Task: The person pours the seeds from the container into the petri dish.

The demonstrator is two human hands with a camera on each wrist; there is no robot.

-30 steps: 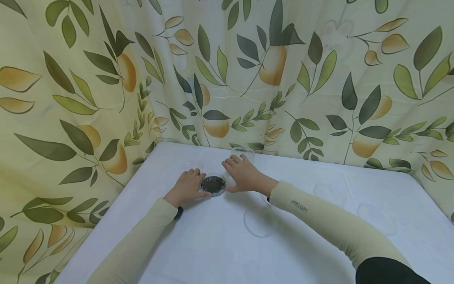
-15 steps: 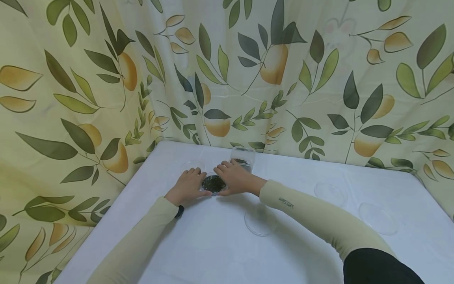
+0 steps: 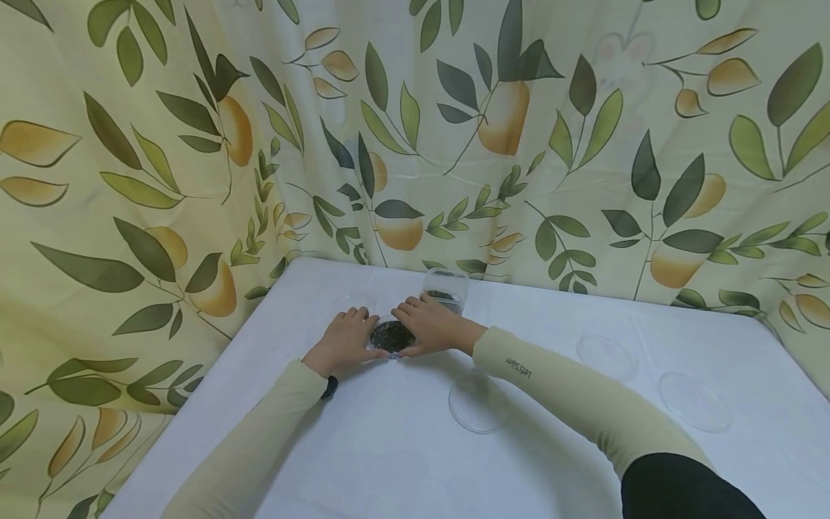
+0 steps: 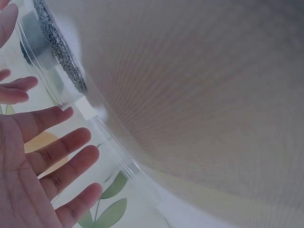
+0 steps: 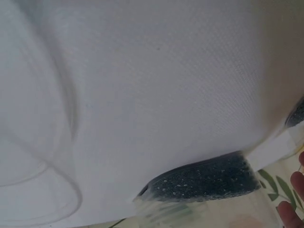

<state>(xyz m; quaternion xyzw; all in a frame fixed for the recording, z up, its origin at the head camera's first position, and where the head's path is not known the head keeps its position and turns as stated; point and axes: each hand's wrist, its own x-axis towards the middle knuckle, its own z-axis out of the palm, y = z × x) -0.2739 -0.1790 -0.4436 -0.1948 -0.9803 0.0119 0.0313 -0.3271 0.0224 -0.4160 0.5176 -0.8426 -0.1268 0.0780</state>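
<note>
A shallow round clear dish (image 3: 392,336) filled with dark grainy material sits on the white table between both hands. My left hand (image 3: 344,337) holds its left side, thumb at the front edge and index fingertip near the back. From the right, my right hand (image 3: 431,326) holds the opposite side, thumb toward the front and fingers over the rim. In the left wrist view my left index fingertip meets the edge of the dish (image 4: 61,52), while the other fingers extend beside it. The right wrist view catches only some right fingertips (image 5: 292,204) at its edge.
Behind the right hand stands a clear rectangular box (image 3: 452,280) with dark material inside. A clear round lid (image 3: 353,301) lies behind the left hand. More clear round pieces lie to the right: one ring (image 3: 476,418) near the sleeve and two farther right (image 3: 607,355). A patterned curtain (image 3: 415,144) hangs behind the table.
My right hand has moved left and now holds the dish's right side, uncovering the rectangular box behind it. The left hand stays in place. Little differs over the last half second.
</note>
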